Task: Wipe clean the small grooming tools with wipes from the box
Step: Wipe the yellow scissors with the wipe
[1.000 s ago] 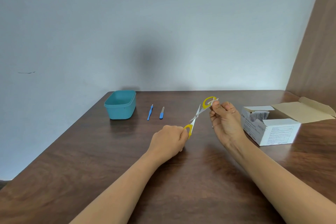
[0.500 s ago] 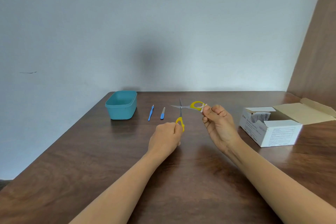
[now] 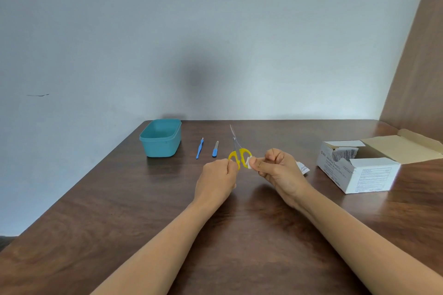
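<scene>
Small scissors (image 3: 236, 148) with yellow handles are held upright above the table, blades closed and pointing away from me. My left hand (image 3: 217, 181) pinches the left handle loop. My right hand (image 3: 278, 170) pinches a small white wipe (image 3: 249, 163) against the right handle loop. Two blue-handled tools lie on the table behind: a thin cuticle tool (image 3: 199, 148) and a short nail file (image 3: 215, 149). The open white wipe box (image 3: 359, 170) stands at the right.
A teal plastic tub (image 3: 160, 139) sits at the table's far left. A torn wipe wrapper (image 3: 303, 168) lies between my right hand and the box. The brown wooden table (image 3: 143, 223) meets a pale wall behind and a wooden panel at the right.
The scissors went from spread open to closed and now point away from me. My right hand with the wipe slid from the far loop down to the right loop, close to my left hand.
</scene>
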